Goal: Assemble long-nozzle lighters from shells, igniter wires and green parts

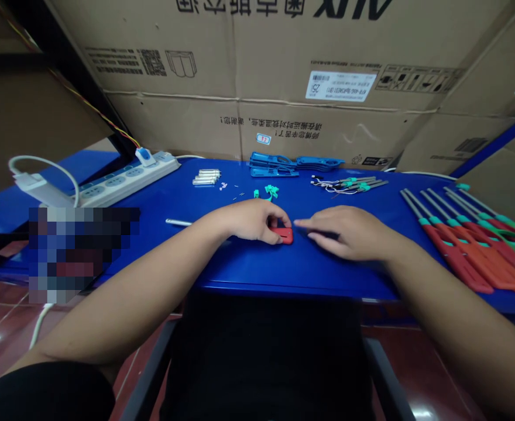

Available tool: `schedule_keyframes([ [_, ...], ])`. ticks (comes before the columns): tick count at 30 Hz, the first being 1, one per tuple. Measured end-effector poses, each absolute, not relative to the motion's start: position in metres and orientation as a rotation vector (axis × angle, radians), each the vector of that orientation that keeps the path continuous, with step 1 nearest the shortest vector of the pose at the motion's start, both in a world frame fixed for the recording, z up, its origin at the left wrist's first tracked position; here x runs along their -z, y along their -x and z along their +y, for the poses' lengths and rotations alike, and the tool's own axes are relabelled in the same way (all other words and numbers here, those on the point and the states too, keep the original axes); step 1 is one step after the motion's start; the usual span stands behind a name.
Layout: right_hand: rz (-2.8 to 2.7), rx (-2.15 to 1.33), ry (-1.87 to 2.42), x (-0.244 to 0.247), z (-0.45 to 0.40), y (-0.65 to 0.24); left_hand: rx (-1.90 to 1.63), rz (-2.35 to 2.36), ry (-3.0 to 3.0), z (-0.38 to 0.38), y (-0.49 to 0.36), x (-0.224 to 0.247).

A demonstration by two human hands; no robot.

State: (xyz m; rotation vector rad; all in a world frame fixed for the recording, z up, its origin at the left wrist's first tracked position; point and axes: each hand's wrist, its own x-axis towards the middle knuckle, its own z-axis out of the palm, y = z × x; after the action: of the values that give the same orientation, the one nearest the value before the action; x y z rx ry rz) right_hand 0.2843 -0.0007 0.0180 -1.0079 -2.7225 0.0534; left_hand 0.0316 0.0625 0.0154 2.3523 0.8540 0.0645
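Note:
My left hand (254, 221) is closed around a red utility lighter (285, 235) just above the front part of the blue table. The end of its red handle sticks out to the right, past my thumb. A thin metal tube (177, 222) shows to the left of my wrist, in line with the lighter; my hand and forearm hide the stretch between. My right hand (349, 233) is beside the handle's end, slightly blurred, with the index finger and thumb stretched out and apart. No object is visible in it.
Behind my hands are small green parts (271, 191), blue handle shells (275, 164), silver cylinders (206, 177) and wired metal tubes (349, 185). Red, orange and green lighters (472, 251) lie at the right. A power strip (121, 181) is at the left, before a cardboard wall (196, 111).

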Motion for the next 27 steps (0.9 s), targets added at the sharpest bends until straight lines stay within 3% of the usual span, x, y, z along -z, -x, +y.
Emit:
schedule_keyframes([
  [4,-2.277,0.095,1.455,-0.025,-0.011,-0.345,-0.094,0.872,-2.349,0.062,-0.033,-0.016],
  [11,-2.393,0.018,1.81,-0.009,-0.025,-0.401,-0.202,0.753,-2.372,0.064,-0.036,-0.012],
  [15,-2.388,0.032,1.788,-0.017,-0.02,-0.396,-0.252,0.704,-2.331,0.067,-0.036,-0.008],
  [21,-2.374,0.052,1.282,-0.078,-0.014,-0.344,-0.247,0.698,-2.33,0.069,-0.036,-0.005],
  [27,-2.586,-0.08,1.116,-0.111,-0.003,-0.294,-0.187,0.725,-2.329,0.069,-0.037,-0.006],
])
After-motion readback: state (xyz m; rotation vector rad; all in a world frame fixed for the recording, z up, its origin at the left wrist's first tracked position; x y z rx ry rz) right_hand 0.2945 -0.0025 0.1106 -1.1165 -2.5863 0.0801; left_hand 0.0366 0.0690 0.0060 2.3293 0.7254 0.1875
